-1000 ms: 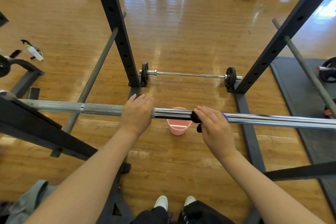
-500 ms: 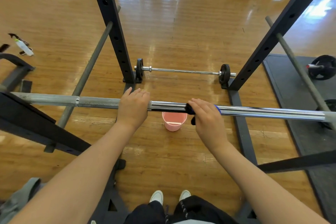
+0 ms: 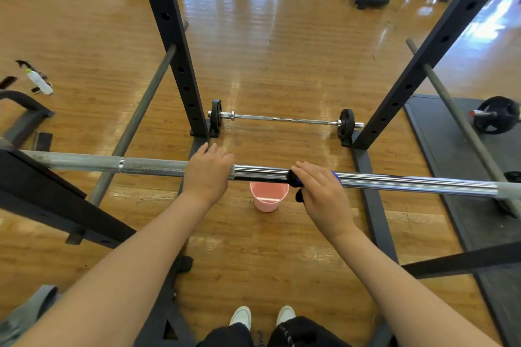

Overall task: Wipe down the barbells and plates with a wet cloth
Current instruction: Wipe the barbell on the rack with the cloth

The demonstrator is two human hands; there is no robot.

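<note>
The cloth (image 3: 293,179) is mostly hidden under the right hand (image 3: 324,194), whose fingers curl round it on the barbell (image 3: 394,182). The left hand (image 3: 207,175) lies over the bar, fingers together. One pink bucket (image 3: 267,197) stands below.

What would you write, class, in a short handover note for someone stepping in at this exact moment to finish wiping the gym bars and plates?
Left hand: laid over the racked bar, steadying it, fingers fairly straight.
Right hand: presses a dark cloth around the same bar, near its middle.
Pink bucket: on the floor below the bar, between the hands.
Done: cannot tell how much; the bar right of the cloth looks shiny, the left part dull.
Left, probably: the rest of this bar, the small barbell with its plates on the floor ahead, and the plate on the mat to the right.
</note>
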